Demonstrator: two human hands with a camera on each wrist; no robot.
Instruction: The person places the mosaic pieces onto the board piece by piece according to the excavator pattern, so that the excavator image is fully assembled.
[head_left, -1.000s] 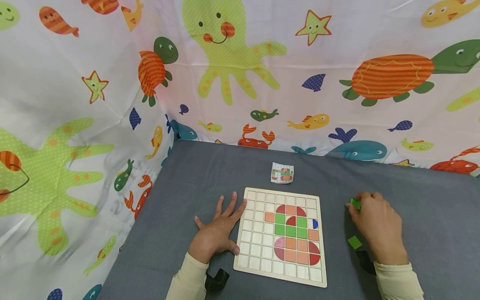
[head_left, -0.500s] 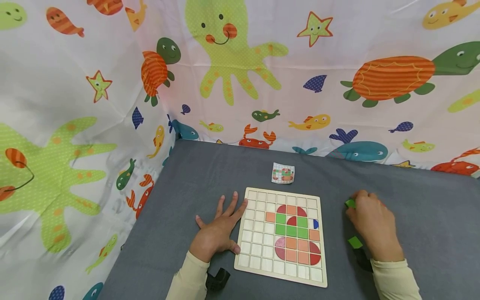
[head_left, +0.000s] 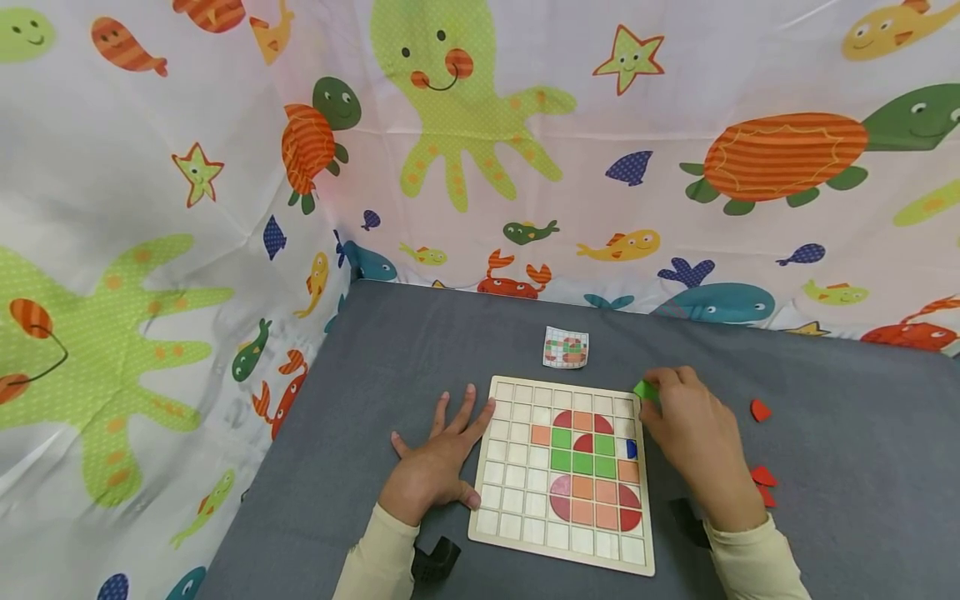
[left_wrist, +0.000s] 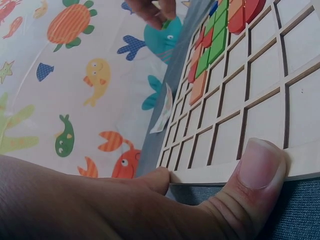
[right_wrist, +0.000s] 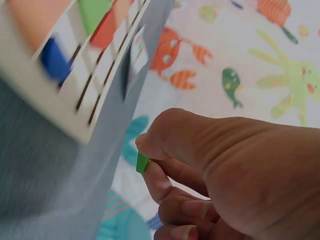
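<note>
A wooden grid board lies on the grey cloth, with green, salmon, red, pink and blue tiles in some cells. My left hand rests spread at the board's left side, its thumb touching the rim in the left wrist view. Near the board's far right corner, my right hand pinches a small green tile between thumb and finger. In the right wrist view that tile shows edge-on, apart from the board. My right hand and wrist hide part of the cloth beneath them.
A small printed pattern card lies beyond the board. Several red pieces lie on the cloth to the right, among them a single one and an overlapping group. Sea-animal fabric walls the back and left.
My right hand has moved left to the board's far right corner, carrying the green tile. Red pieces it covered now show. Another green tile on the cloth is out of sight. The left hand stays.
</note>
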